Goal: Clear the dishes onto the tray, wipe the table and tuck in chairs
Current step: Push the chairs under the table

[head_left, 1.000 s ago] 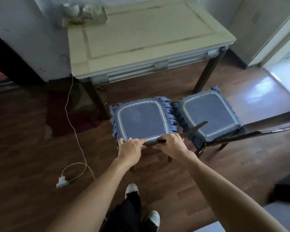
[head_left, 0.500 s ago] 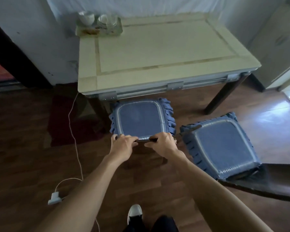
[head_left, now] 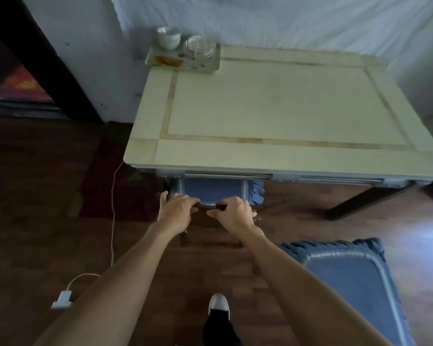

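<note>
A chair with a blue cushion [head_left: 211, 192] sits mostly under the near edge of the cream table [head_left: 273, 156]; only a strip of cushion shows. My left hand [head_left: 176, 208] and my right hand [head_left: 233, 211] both grip the dark top rail of its backrest [head_left: 206, 207], side by side. A second chair with a blue frilled cushion [head_left: 348, 280] stands out on the floor at my lower right. At the table's far left corner is a tray [head_left: 210, 67] holding a white bowl [head_left: 168, 37] and clear glass dishes [head_left: 199, 47].
A white cable [head_left: 113, 208] runs down the wooden floor on the left to a charger plug [head_left: 61, 299]. A dark table leg [head_left: 365, 199] slants at the right. My foot [head_left: 219, 305] is near the bottom centre. A wall and dark doorway stand at the left.
Both hands have pushed the left chair forward under the table, so most of its cushion is now hidden. The view has moved closer; the second chair has stayed behind at the right.
</note>
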`<state>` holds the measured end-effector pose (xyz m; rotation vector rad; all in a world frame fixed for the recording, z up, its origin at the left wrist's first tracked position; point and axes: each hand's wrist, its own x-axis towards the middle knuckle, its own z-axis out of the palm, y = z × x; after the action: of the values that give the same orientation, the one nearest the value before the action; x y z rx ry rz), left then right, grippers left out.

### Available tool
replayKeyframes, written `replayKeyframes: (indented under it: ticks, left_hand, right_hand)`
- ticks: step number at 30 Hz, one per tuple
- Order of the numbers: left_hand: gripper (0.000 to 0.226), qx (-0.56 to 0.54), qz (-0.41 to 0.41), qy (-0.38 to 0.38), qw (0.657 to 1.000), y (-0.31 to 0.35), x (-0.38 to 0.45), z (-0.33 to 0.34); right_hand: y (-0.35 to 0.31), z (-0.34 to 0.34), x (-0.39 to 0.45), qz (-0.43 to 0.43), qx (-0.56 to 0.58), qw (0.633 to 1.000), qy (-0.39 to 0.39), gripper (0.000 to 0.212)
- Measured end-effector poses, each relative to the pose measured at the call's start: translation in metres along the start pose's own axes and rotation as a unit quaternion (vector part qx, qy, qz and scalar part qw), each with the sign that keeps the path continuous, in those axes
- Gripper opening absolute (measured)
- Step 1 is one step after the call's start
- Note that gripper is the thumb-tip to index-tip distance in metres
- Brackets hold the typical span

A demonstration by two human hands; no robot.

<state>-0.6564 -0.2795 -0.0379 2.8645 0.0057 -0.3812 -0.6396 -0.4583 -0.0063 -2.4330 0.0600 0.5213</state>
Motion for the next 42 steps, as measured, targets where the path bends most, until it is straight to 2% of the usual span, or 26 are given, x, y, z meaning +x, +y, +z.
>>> replayKeyframes:
  ticks: [12,19,22,24,27,30,35,38,42]
  left_hand:
    - [0.032,-0.015,0.007,-0.057,0.998,-0.023,0.124,-0.04]
    - [0.03,-0.014,0.009,-0.043,0.999,-0.03,0.131,-0.039]
    - [0.031,-0.005,-0.005,-0.084,0.996,-0.029,0.13,-0.049]
    - [0.035,0.022,-0.018,-0.12,0.992,-0.019,0.127,-0.059]
    - [0.047,-0.049,0.0,-0.089,0.995,0.031,0.112,-0.074]
    - [0.056,-0.146,0.063,-0.073,0.985,0.1,0.076,-0.087]
    - [0.061,-0.203,0.15,-0.06,0.966,0.173,0.006,-0.082]
    - [0.059,-0.21,0.217,-0.077,0.95,0.223,-0.051,-0.058]
    - [0.061,-0.169,0.298,-0.152,0.927,0.29,-0.131,-0.006]
  right_hand:
    - [-0.037,-0.03,0.121,0.006,0.017,1.0,-0.016,0.036]
    - [-0.041,-0.029,0.131,0.017,0.001,0.999,-0.027,0.035]
    - [-0.039,-0.039,0.129,-0.011,0.002,0.997,-0.082,0.038]
    - [-0.028,-0.045,0.122,-0.056,0.021,0.995,-0.084,0.04]
    - [-0.003,-0.061,0.091,-0.074,0.045,0.996,-0.011,0.048]
    - [0.025,-0.088,0.047,-0.049,0.068,0.995,0.048,0.053]
    - [0.085,-0.136,-0.051,-0.01,0.092,0.985,0.148,0.062]
    - [0.137,-0.149,-0.146,0.044,0.076,0.977,0.193,0.063]
    - [0.213,-0.142,-0.279,0.124,0.071,0.962,0.232,0.058]
